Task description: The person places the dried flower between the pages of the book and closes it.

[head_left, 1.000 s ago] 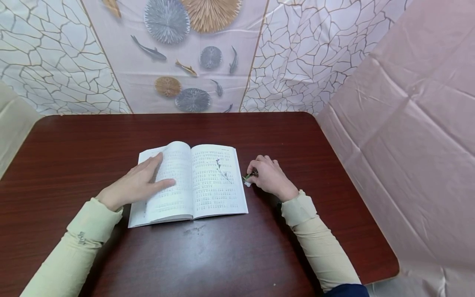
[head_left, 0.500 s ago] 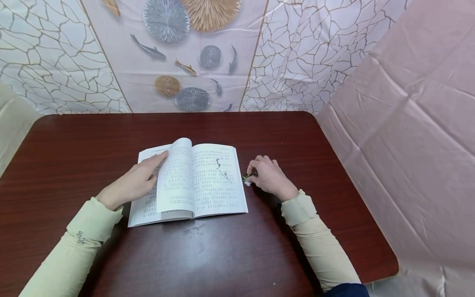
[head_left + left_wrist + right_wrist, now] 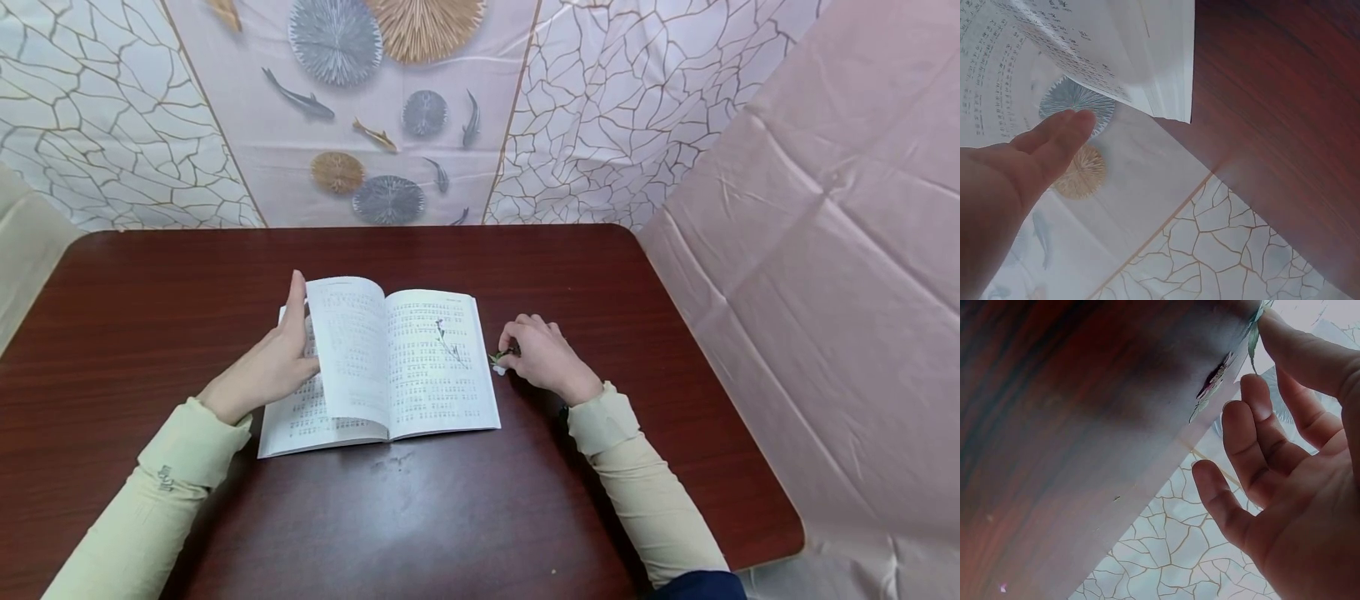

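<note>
An open book [image 3: 420, 408] lies on the table, a thin sprig with small purple flowers [image 3: 440, 331] flat on its right-hand page. On its left side a loose page [image 3: 347, 350] stands partly raised and curved. My left hand [image 3: 262, 371] is at that page's outer edge, fingers extended; in the left wrist view the lifted page [image 3: 1154, 56] rises just beyond the fingers. Right of the book, my right hand [image 3: 547, 358] pinches a sprig with green leaves [image 3: 1253, 344] and a white flower [image 3: 498, 370] between thumb and finger. Other fingers are loosely bent.
A dark purple flower [image 3: 1214, 378] lies on the tabletop under the right hand. The dark red-brown table [image 3: 420, 517] ends at a patterned cloth backdrop [image 3: 600, 125]. A pink cloth [image 3: 840, 250] hangs along the right side. Tiny bits [image 3: 1117, 499] dot the table.
My left hand has moved from pressing on the left page to its outer edge, fingers now pointing up. A page there has lifted off the ones beneath. The right hand stays put.
</note>
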Demonstrator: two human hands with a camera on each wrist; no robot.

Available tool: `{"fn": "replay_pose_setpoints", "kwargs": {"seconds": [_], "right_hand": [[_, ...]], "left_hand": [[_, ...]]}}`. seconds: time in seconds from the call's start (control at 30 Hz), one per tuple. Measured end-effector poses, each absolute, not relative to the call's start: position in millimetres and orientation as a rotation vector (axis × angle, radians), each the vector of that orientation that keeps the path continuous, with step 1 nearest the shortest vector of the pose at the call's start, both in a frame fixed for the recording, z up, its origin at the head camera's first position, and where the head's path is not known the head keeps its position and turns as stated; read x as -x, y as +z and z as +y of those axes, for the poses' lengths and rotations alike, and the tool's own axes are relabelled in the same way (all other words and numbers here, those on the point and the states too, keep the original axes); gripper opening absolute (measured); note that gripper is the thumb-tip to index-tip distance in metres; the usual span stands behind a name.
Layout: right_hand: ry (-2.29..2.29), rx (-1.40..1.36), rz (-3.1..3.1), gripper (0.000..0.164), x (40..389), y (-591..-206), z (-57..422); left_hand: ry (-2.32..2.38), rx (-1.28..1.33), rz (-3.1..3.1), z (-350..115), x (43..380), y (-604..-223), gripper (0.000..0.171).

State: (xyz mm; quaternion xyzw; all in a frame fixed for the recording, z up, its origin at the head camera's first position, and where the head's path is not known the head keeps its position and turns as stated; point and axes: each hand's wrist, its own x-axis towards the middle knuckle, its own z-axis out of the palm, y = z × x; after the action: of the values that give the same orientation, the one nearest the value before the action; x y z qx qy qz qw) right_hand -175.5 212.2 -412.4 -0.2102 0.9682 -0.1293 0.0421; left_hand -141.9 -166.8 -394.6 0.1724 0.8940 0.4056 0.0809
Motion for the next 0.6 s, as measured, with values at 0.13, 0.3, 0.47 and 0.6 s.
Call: {"fn": "replay_pose_setpoints", "kwargs": {"seconds": [0.13, 0.3, 0.47, 0.6], "right_hand": [[-0.389, 0.639, 2.954, 0.016, 175, -411, 212], [-0.398, 0.629, 2.946, 0.016, 175, -411, 212], [-0.411, 0.617, 2.936, 0.016, 174, -411, 212], [-0.419, 0.619, 2.930, 0.016, 175, -410, 212]], "left_hand": [[1.242, -0.501, 2.662, -165, 143, -398, 0.117], [1.202, -0.506, 2.673, -161, 142, -400, 0.118], [1.142, -0.529, 2.721, -154, 137, -399, 0.120], [1.105, -0.552, 2.760, -149, 134, -398, 0.122]]}}
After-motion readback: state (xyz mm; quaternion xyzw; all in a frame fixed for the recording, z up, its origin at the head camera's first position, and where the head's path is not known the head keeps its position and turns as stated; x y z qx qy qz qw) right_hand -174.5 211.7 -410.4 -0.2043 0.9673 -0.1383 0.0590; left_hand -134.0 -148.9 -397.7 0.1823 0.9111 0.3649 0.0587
